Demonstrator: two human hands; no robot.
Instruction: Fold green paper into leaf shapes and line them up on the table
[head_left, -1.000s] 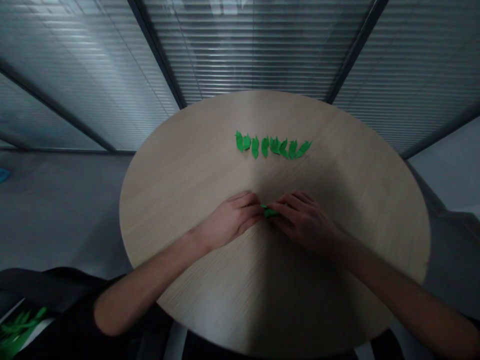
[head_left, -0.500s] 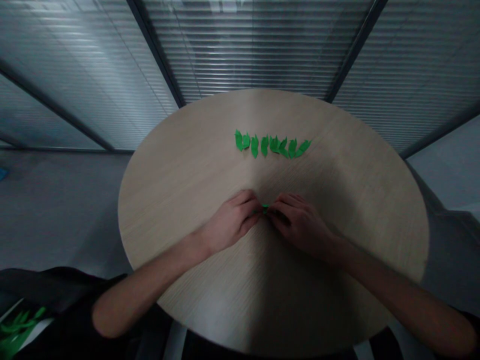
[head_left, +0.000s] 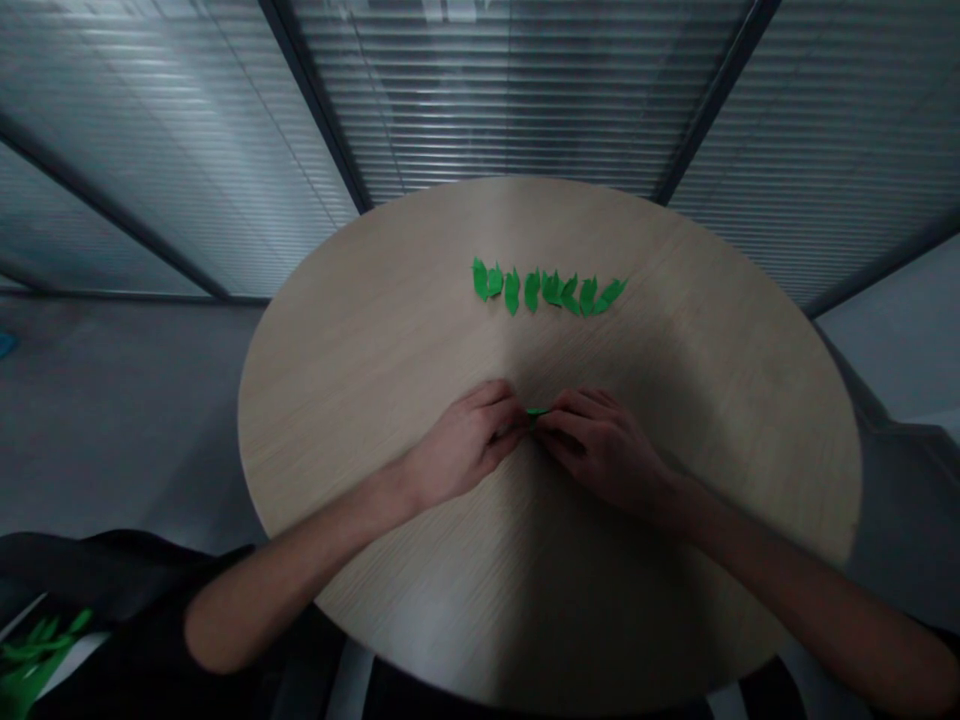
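My left hand (head_left: 465, 442) and my right hand (head_left: 600, 450) meet at the middle of the round wooden table (head_left: 360, 420), their fingertips close together. A small piece of green paper (head_left: 536, 411) is pinched between them, and most of it is hidden by my fingers. Farther away lies a neat row of several green paper leaves (head_left: 547, 291), well beyond both hands and untouched.
At the lower left, a white surface carrying green leaf shapes (head_left: 34, 655) sits beside a dark fabric mass (head_left: 90, 565). Around the table are a grey floor and glass walls with slatted blinds (head_left: 510, 90).
The green paper piece has shrunk to a thin sliver between my fingertips and sits slightly farther from me. My fingers have closed in around it, and the leaf row has not changed.
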